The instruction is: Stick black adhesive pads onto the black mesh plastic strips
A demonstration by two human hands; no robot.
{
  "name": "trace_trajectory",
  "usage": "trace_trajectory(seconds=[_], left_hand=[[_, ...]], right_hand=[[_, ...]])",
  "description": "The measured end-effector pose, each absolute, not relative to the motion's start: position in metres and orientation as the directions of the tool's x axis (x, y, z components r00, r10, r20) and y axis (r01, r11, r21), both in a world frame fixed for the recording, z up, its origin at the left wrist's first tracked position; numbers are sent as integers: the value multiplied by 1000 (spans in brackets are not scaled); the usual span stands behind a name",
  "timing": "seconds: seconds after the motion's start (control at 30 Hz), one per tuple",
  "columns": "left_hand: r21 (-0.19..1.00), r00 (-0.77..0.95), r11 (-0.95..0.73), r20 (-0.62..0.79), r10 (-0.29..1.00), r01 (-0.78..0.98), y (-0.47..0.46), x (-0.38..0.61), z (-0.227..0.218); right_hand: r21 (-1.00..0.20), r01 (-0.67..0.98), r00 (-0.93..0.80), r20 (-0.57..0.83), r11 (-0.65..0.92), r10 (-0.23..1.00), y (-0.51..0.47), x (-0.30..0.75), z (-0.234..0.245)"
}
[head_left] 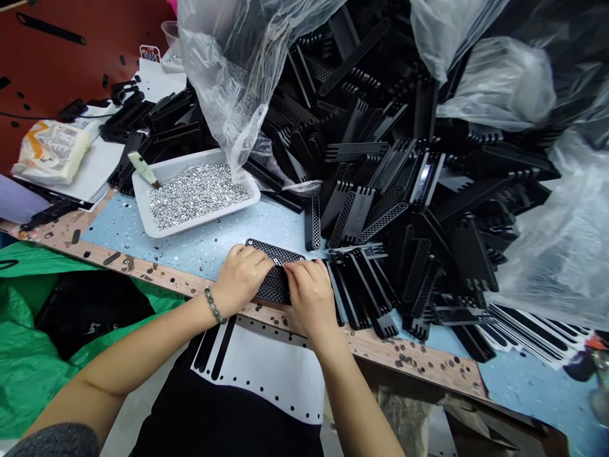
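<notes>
My left hand (240, 277) and my right hand (311, 295) grip a black perforated mesh strip (275, 254) from either side, just in from the table's near edge. The strip lies flat, and my fingers hide its middle. A little beyond my left hand, a white tray (143, 190) holds a layer of tiny silver rings (200, 193). A cream-handled pick (141, 167) rests with its tip at the tray's left corner. Loose black comb-edged strips (361, 298) lie close to my right hand.
A large heap of black comb-edged strips (380, 158) and clear plastic bags (223, 76) fill the far side of the pale blue table (190, 254). A green bag (28, 355) lies at lower left. A white-panelled black piece (257, 368) lies on my lap.
</notes>
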State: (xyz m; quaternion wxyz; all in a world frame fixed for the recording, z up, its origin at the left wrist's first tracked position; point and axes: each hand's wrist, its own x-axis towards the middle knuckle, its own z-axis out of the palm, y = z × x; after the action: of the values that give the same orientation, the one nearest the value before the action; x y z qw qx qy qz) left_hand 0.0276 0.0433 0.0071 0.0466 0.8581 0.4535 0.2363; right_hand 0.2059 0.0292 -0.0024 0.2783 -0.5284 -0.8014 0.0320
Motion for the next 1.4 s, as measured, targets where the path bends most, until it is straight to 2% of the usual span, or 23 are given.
trace_trajectory(seconds=[0.1, 0.27, 0.33, 0.5, 0.8, 1.07, 1.27, 1.4], left_hand=[[349, 496, -650, 438, 750, 675, 31, 8, 9], [204, 576, -689, 417, 704, 695, 0, -23, 0], [182, 581, -682, 399, 709, 708, -8, -29, -4], [248, 533, -620, 339, 775, 744, -18, -44, -6], [327, 529, -592, 267, 806, 737, -20, -48, -7], [480, 496, -500, 146, 856, 721, -24, -46, -7], [347, 473, -517, 210, 856, 782, -32, -40, -11], [323, 467, -522, 236, 852, 789, -32, -40, -10]], right_hand=[[-357, 795, -307, 459, 490, 833, 9, 218, 2], [-264, 816, -378, 430, 514, 820, -21, 227, -5], [-233, 817, -403, 423, 527, 812, -26, 229, -7], [-188, 812, -445, 414, 552, 794, -28, 234, -5], [-96, 815, -494, 398, 571, 773, -32, 235, -5], [-94, 834, -483, 352, 544, 802, -35, 232, -3], [-122, 853, -438, 358, 507, 824, -38, 227, -3], [-123, 856, -439, 340, 502, 832, -38, 227, -2]])
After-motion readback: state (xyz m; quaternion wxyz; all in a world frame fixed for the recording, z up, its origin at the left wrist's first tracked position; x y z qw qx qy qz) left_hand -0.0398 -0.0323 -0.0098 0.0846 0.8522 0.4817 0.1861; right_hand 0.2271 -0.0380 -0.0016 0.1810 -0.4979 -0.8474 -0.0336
